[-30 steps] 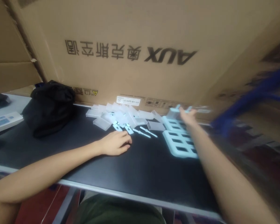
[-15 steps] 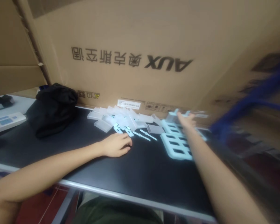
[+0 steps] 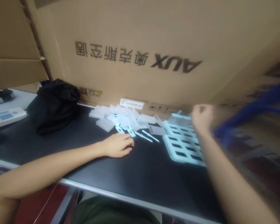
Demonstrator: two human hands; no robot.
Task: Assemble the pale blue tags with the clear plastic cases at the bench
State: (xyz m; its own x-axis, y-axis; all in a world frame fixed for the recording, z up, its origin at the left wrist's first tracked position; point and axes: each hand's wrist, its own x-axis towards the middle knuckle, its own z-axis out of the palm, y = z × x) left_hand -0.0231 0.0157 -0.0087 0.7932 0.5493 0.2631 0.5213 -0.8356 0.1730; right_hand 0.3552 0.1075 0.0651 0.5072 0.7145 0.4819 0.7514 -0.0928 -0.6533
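My left hand [image 3: 120,145] rests on the black tabletop, fingers loosely bent, with a gap to the thumb and nothing visible in it. Just beyond it lie two light-blue clip-like pieces [image 3: 131,132] and two thin light-blue strips [image 3: 143,137]. Behind these is a heap of translucent plastic sleeves [image 3: 130,119]. My right hand [image 3: 202,119] is raised at the far right, curled and smeared by motion; whether it holds anything is hidden. Below and left of it sit light-blue slotted racks [image 3: 182,146], with a clear piece [image 3: 178,119] upright at the back.
A large cardboard box [image 3: 130,28] with upside-down print walls off the table's back. Black cloth [image 3: 57,107] lies bunched at the left, beside a white box [image 3: 8,116]. A blue metal frame [image 3: 252,109] stands at the right. The tabletop's metal edge [image 3: 121,199] runs in front.
My right hand has moved up and right, away from the upright pieces at the back of the racks. My left hand stays where it was on the tabletop. The view has shifted slightly.
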